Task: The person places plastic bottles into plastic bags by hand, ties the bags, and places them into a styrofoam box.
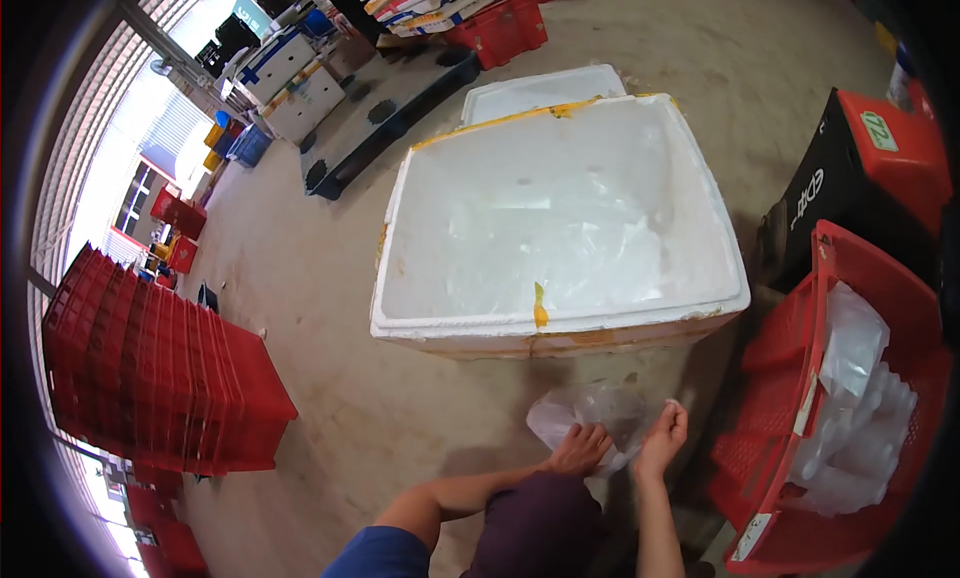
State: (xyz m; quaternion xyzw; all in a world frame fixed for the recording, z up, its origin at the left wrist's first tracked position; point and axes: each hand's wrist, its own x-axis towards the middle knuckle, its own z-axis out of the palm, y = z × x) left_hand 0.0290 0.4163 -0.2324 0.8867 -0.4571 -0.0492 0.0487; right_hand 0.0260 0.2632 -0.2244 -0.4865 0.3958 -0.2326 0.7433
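Brown-grey floor (335, 378) fills a big room, with bright light at the far left. A tall stack of red tubs (200, 378) leans on the near left. Farther back, white boxes (300, 103) sit beside a dark pallet (395, 126). In the middle is a big white foam box (450, 328) with no top on, and yellow tape (541, 308) on its near side. Something clear and shiny is inside, but I cannot tell what. Just on the near side of this box is a clear plastic bag (557, 416). The left hand (580, 448) lies on the bag with its fingers bent; I cannot tell if it grips. The right hand (662, 443) pinches the bag's right edge. At the near right, a red basket (780, 378) holds more clear plastic (860, 428). Behind it is a black and red box (860, 168).
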